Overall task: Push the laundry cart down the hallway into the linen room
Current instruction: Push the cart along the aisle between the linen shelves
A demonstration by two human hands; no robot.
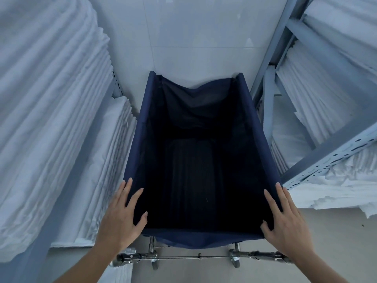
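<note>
cart [138,139] navy fabric, dark inside | left hand [120,217], right hand [285,219]: fingers spread flat on rim

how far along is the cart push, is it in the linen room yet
Done, it seems: the laundry cart stands between stacks of folded white linen and a metal shelf rack, its far end at the tiled wall. In hand: the left hand and right hand rest on its near corners. Left: probably just letting go.
</note>
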